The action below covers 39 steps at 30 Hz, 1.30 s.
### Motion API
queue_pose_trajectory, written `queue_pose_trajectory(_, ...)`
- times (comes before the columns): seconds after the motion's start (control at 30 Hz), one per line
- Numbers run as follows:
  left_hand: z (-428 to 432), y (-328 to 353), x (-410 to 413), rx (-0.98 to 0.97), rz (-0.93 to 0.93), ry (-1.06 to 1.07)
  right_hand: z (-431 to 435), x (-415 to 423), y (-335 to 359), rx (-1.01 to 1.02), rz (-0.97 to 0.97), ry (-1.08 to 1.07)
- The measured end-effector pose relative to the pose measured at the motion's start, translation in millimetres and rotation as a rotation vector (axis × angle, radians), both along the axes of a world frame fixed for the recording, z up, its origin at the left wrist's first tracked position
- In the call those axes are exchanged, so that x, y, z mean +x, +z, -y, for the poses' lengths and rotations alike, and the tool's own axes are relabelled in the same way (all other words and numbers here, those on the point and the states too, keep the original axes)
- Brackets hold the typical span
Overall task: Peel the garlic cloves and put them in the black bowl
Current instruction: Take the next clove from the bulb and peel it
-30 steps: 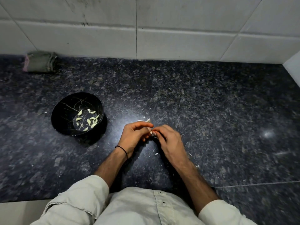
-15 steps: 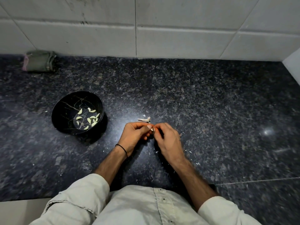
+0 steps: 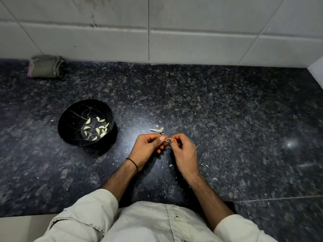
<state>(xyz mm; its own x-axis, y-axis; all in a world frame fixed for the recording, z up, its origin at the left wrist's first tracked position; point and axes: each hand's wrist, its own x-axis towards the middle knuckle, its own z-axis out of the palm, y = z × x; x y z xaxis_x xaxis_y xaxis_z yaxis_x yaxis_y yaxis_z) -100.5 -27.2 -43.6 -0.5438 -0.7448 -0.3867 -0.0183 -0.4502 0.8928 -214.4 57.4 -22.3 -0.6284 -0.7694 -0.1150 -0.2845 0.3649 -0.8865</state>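
A black bowl (image 3: pixel 66 123) stands on the dark granite counter at the left, with several peeled garlic cloves (image 3: pixel 97 128) in its bottom. In the middle of the counter, my left hand (image 3: pixel 147 149) and my right hand (image 3: pixel 184 151) meet fingertip to fingertip. Between them they pinch a small garlic clove (image 3: pixel 167 140) with papery skin on it; most of the clove is hidden by my fingers. A garlic stem remnant (image 3: pixel 158 130) lies on the counter just beyond my hands.
Bits of garlic skin (image 3: pixel 170 165) are scattered on the counter (image 3: pixel 227 119) around and below my hands. A folded green cloth (image 3: pixel 46 66) lies at the back left against the tiled wall (image 3: pixel 157 32). A counter seam runs at the lower right.
My hands have stayed together on the clove, with only small finger movements; my right hand's fingers have shifted a little on the skin. The bowl has not moved.
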Motion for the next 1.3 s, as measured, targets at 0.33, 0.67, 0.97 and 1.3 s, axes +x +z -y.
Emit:
queue_pose_trajectory(0.33, 0, -1, -5, -0.093, 0.053, 0.042, 1, 2, 2, 0.062, -0.163, 0.028)
queue_pose_trajectory(0.67, 1, -2, -8, -0.08, 0.071, 0.115, -1, 0, 3, 0.222, -0.239, 0.067)
queue_pose_trajectory(0.97, -2, -4, -8, -0.05, 0.016, 0.13, 0, 4, 2, 0.01, -0.153, 0.124)
queue_pose_trajectory(1.3, -9, -6, -4, -0.092, -0.074, 0.089, 1, 5, 0, -0.086, 0.085, 0.032)
